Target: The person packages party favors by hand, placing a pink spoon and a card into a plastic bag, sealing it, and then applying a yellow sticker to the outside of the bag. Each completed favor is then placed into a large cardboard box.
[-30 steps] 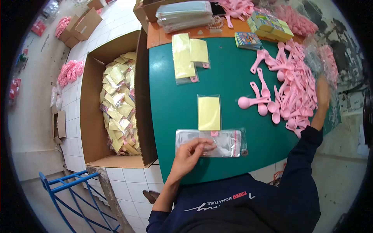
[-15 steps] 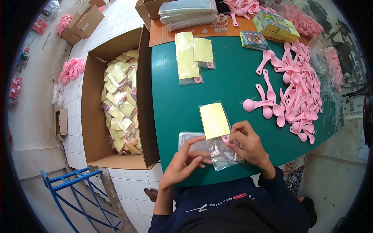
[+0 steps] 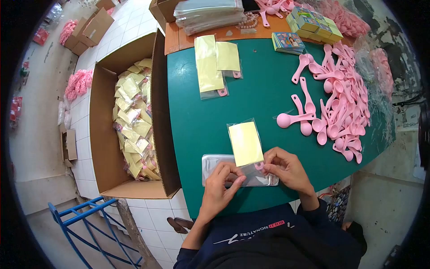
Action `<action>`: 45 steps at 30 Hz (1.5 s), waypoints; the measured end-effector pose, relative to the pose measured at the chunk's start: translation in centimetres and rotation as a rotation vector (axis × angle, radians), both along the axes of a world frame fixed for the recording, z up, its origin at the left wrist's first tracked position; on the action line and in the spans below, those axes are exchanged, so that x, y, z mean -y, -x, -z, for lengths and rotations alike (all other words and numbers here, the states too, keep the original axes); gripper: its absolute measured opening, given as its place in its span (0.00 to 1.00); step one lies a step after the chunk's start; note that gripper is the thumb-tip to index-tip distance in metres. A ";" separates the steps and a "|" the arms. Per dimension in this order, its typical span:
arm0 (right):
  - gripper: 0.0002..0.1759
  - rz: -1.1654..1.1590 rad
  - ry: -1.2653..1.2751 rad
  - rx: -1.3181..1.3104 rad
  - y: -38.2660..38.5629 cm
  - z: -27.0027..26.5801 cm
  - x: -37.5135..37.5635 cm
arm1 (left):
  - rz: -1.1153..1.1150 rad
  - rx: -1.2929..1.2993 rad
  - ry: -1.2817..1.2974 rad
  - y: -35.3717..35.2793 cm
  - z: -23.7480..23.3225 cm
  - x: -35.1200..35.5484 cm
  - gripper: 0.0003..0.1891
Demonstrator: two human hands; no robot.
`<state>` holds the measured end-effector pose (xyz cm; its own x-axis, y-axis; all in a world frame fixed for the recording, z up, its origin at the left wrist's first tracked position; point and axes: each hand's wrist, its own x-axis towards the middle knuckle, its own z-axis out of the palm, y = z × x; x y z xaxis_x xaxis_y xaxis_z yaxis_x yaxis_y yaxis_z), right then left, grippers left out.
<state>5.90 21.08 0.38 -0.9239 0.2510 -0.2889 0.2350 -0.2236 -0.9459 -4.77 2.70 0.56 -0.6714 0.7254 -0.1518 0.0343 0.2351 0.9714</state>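
Observation:
A clear plastic bag with a yellow card (image 3: 246, 144) in it lies in front of me, a pink spoon handle (image 3: 259, 166) showing at its near edge. My right hand (image 3: 287, 169) pinches the bag's near right corner beside that handle. At the near left side, my left hand (image 3: 222, 187) has thumb and fingers closed on the bag's near edge; the exact grip is partly hidden. Beneath both hands rests a stack of clear plastic bags (image 3: 210, 167).
Pink measuring spoons (image 3: 342, 103) are heaped at the right. Filled packets (image 3: 208, 65) lie at the back left, printed cards (image 3: 288, 43) at the back. A cardboard box (image 3: 102, 148) of packets stands left of the green table (image 3: 188, 134); a blue metal frame (image 3: 85, 210) is nearby.
The bag's loose clear end, spread toward me before, no longer hangs out over the stack. My left hand's fingers have drawn together at the bag's edge, and the view has shifted slightly.

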 end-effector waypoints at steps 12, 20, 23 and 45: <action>0.07 0.329 -0.059 0.116 0.5 -0.3 1.7 | -0.234 0.235 -0.050 -1.3 0.8 -1.2 0.07; 0.11 0.305 -0.091 0.097 0.7 -0.3 2.2 | -0.197 0.159 -0.030 -1.2 1.3 -1.0 0.13; 0.18 0.264 -0.131 0.131 0.6 -0.5 2.2 | -0.144 0.106 -0.003 -0.9 1.0 -0.9 0.18; 0.12 0.180 -1.394 -0.007 -1.9 -3.4 -9.1 | 0.480 -0.587 0.122 4.2 1.7 -5.5 0.11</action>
